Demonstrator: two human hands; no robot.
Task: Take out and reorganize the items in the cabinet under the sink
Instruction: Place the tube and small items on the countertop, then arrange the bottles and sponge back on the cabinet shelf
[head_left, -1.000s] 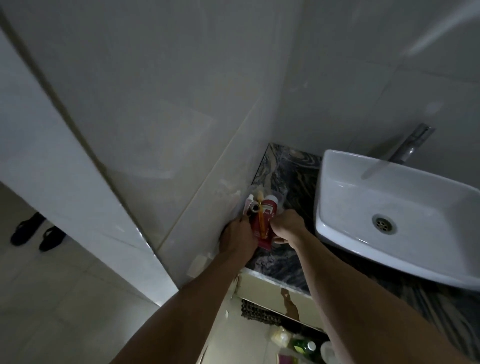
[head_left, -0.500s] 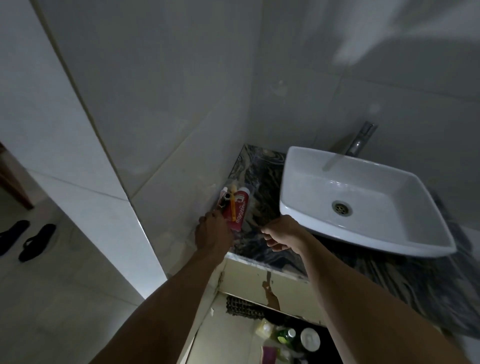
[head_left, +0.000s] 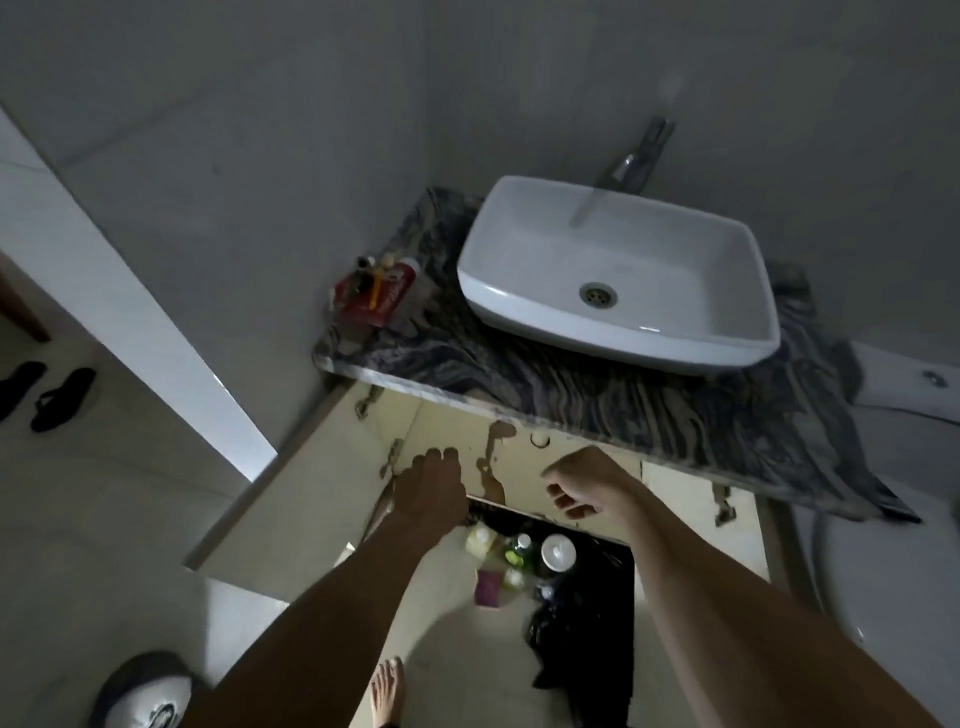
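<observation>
Both forearms reach forward and down in front of the open cabinet (head_left: 519, 467). The left hand (head_left: 431, 488) hangs palm down, grip released. The right hand (head_left: 587, 483) has loosely curled fingers grasping nothing. Bottles (head_left: 519, 551) stand on the cabinet floor below; toiletries (head_left: 376, 291) sit far left on the surface (head_left: 519, 374).

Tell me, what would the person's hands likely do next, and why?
Probably reach down into the open cabinet for a bottle. Both hands, left and right, are empty in front of it, toiletries already sit on the counter, and bottles remain below.
</observation>
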